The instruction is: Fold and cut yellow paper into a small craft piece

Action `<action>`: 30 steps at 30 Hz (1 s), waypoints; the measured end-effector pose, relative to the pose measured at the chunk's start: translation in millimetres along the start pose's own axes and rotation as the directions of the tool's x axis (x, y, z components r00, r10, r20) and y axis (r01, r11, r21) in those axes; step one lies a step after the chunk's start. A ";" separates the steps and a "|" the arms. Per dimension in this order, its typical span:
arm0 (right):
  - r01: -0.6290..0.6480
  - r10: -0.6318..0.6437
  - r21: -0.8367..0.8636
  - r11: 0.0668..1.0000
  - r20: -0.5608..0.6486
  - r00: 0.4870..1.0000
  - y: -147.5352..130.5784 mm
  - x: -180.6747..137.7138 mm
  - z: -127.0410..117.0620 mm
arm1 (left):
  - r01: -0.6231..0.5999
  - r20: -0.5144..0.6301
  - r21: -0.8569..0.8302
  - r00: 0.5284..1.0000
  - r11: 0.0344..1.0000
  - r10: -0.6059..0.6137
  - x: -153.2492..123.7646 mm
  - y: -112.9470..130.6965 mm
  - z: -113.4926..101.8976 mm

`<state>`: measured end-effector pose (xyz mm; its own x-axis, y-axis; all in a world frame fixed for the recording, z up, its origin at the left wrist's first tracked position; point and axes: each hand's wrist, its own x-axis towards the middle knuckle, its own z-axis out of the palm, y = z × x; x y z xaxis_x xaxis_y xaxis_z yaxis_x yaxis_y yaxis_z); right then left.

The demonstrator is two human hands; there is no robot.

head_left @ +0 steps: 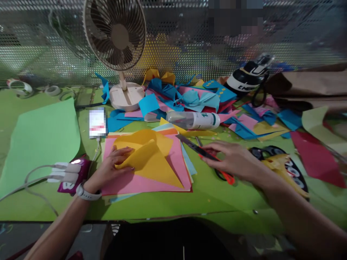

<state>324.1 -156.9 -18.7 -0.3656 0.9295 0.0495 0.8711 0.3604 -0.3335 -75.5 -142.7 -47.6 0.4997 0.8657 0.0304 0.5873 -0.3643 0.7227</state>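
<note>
My left hand (pixel 116 164) is at the left edge of a folded yellow sheet of paper (pixel 155 162), its thumb and fingers on either side of a raised flap. The yellow sheet lies on a stack of coloured paper, with a pink sheet (pixel 121 184) on top and blue and red edges showing beneath. To the right of the stack, my right hand (pixel 225 157) is closed around scissors (pixel 191 145) with dark blades and orange-and-black handles. The blade tip points left, over the stack's right edge. My fingers partly cover the handles.
A plastic bottle (pixel 192 120) lies behind the stack, before a heap of blue and pink paper pieces (pixel 184 95). A fan (pixel 127 95) stands behind a phone (pixel 97 122). Cables run from a purple power block (pixel 73 177) at left. A yellow-black object (pixel 287 171) lies at right.
</note>
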 end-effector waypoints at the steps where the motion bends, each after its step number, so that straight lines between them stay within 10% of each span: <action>1: 0.042 -0.042 0.006 0.999 -0.016 0.999 -3.2 5.9 -0.9 | -0.004 0.009 -0.001 1.000 1.000 0.004 -0.1 0.0 -0.1; 13: 0.333 -0.343 -0.170 0.928 -0.033 0.939 -69.3 112.8 34.2 | -0.029 0.004 -0.002 1.000 1.000 0.029 -1.7 3.0 -1.6; 18: 0.266 -0.251 0.065 0.962 -0.173 0.952 -60.5 93.1 31.6 | -0.009 -0.015 -0.010 1.000 1.000 0.009 -1.5 3.0 -1.9; 24: 0.127 -0.186 0.582 0.804 0.043 0.982 -63.9 65.1 29.4 | -0.065 -0.258 -0.154 0.966 0.986 0.024 -1.3 14.0 0.6; 30: 0.503 -0.436 0.324 0.801 -0.261 0.861 -61.3 64.7 27.3 | -0.284 -0.303 0.286 0.879 0.915 0.368 -19.3 29.1 -9.9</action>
<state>238.1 -121.0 -20.7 -0.6089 0.6642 0.4336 0.4080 0.7310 -0.5469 -74.3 -166.5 -20.3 0.4627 0.7310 0.5015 0.5775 -0.6777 0.4551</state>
